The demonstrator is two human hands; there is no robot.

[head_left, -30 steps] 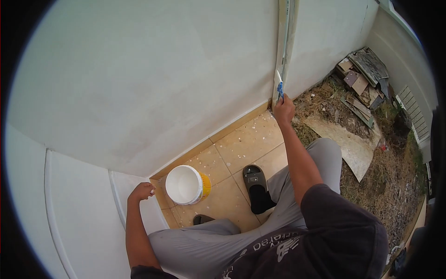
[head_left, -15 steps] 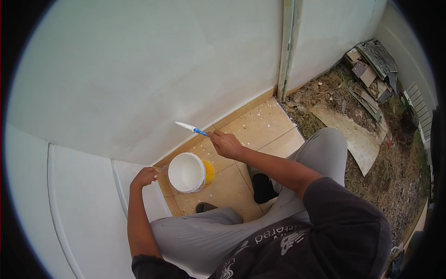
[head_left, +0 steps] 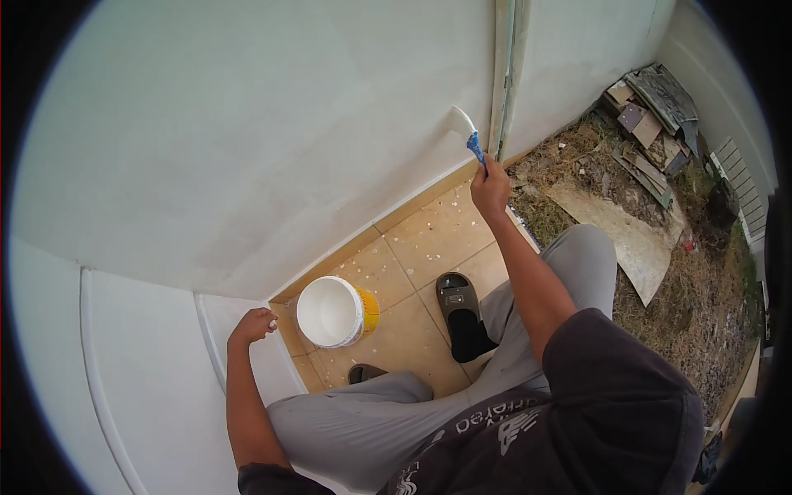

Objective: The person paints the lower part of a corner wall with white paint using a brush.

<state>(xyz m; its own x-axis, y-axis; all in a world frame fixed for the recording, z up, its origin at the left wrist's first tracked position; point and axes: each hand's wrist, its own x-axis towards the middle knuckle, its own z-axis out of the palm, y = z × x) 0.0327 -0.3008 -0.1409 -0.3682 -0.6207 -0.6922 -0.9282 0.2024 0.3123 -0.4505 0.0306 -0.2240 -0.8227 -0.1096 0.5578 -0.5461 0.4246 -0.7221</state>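
Observation:
My right hand [head_left: 491,188] is closed round the blue handle of a paintbrush [head_left: 473,142]. The brush's white-coated bristles bend against the white wall [head_left: 330,107], close to the vertical post. My left hand [head_left: 254,324] is curled beside the bucket, apart from it, with a small pale spot at its fingertips; what it holds, if anything, I cannot make out. A yellow and white paint bucket [head_left: 369,312] stands upright on the floor, its inside white.
Tan floor tiles [head_left: 404,256] carry white specks. My sandalled foot [head_left: 462,318] rests right of the bucket. A vertical post [head_left: 502,82] divides the wall. White panels [head_left: 157,355] line the left side. Outside lie dry grass, a flat sheet [head_left: 619,235] and stacked boards [head_left: 652,107].
My right hand has swung up and to the right with the paintbrush, from above the bucket to the wall near the post. My left hand has dropped slightly.

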